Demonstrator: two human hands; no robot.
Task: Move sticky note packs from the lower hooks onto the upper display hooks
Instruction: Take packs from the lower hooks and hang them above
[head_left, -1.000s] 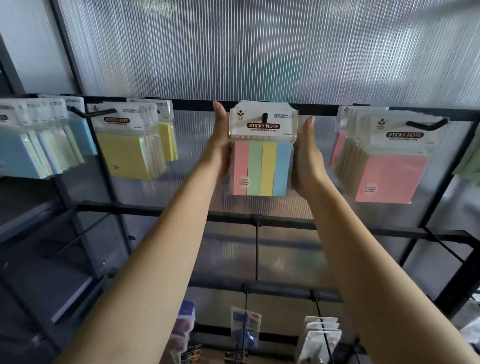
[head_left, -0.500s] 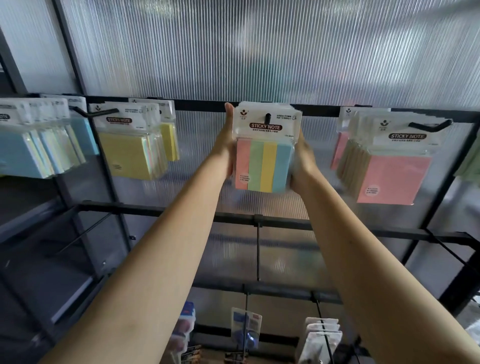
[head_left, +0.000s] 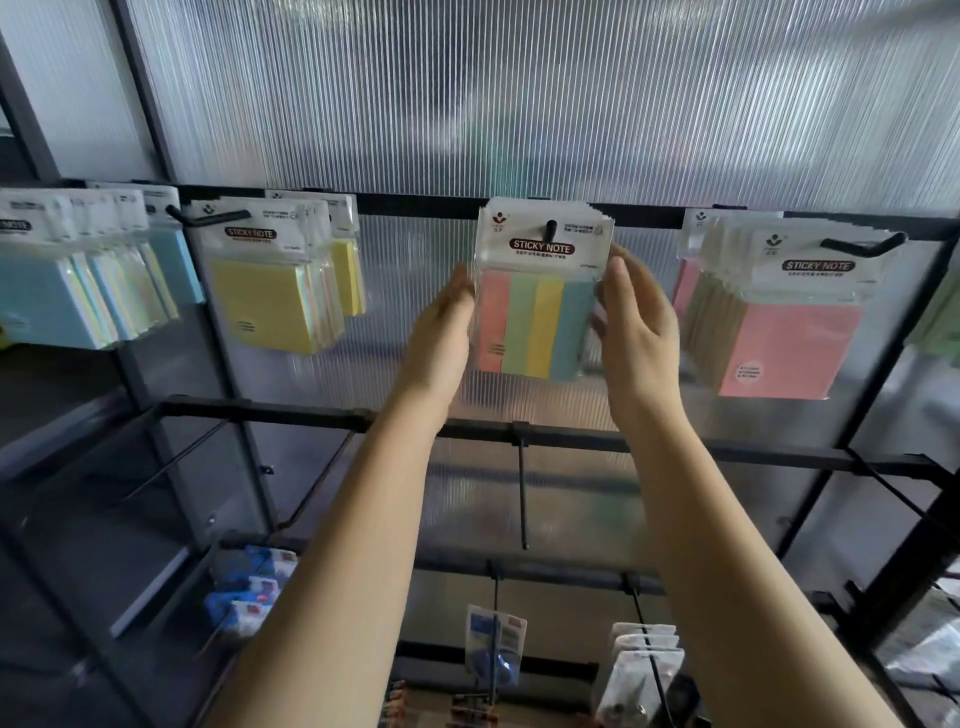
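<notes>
A stack of four-colour striped sticky note packs (head_left: 540, 322) hangs on the middle upper hook (head_left: 550, 228), whose black tip pokes through the header card. My left hand (head_left: 441, 332) lies flat along the stack's left edge, fingers straight and touching it. My right hand (head_left: 639, 332) is at the stack's right edge with relaxed, slightly spread fingers that just brush the wrapper. Neither hand grips a pack. Below the stack, a bare lower hook (head_left: 522, 493) sticks out from the middle rail.
Yellow packs (head_left: 265, 306) and blue packs (head_left: 47, 301) hang on upper hooks to the left, pink packs (head_left: 789, 348) to the right. Other packaged goods (head_left: 493, 644) hang on the bottom rail. A black crossbar (head_left: 260, 410) runs under my wrists.
Both hands have slid down from the header card to the stack's lower sides and drawn back a little. The right hand's fingers have loosened off the stack.
</notes>
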